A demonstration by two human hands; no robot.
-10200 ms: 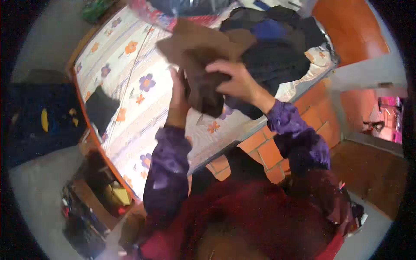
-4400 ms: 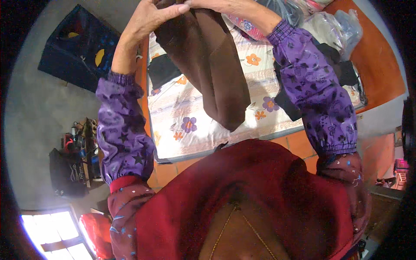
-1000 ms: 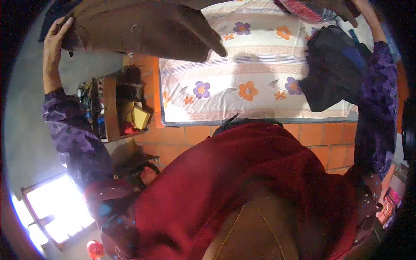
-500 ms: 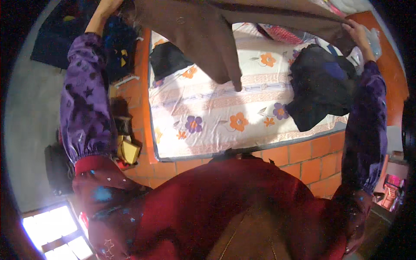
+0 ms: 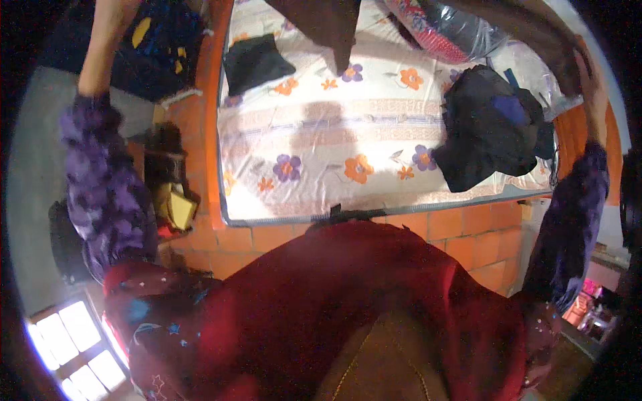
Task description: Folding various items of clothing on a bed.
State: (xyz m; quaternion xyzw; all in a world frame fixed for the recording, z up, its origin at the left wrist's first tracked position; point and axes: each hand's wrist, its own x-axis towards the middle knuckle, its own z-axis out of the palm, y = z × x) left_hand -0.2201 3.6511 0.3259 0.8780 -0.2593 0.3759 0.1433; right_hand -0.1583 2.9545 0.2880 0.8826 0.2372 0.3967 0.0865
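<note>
A brown garment [image 5: 322,23], perhaps trousers, is stretched high over the far side of the bed, and its middle runs out of the top edge. One tapered part hangs down toward the flowered sheet [image 5: 321,157]. At the upper right my right hand [image 5: 591,83] grips the garment's other end, with the cloth bunched against the fingers. My left hand [image 5: 115,12] is raised at the upper left; its fingers are cut off by the top edge, so what they hold is hidden. Below the garment a dark folded cloth [image 5: 257,65] lies on the bed's left side.
A heap of black clothes [image 5: 485,134] lies on the bed's right part. Behind it is a clear plastic bag [image 5: 468,33] beside a red patterned cloth [image 5: 424,33]. An orange brick ledge [image 5: 468,230] borders the bed. Dark clothes [image 5: 157,47] hang at the left, above a yellow object [image 5: 180,210].
Both arms have spread wider and the garment has risen, so more of it is out of view. My left fingers have left the picture. The bed appears slightly shifted up and left.
</note>
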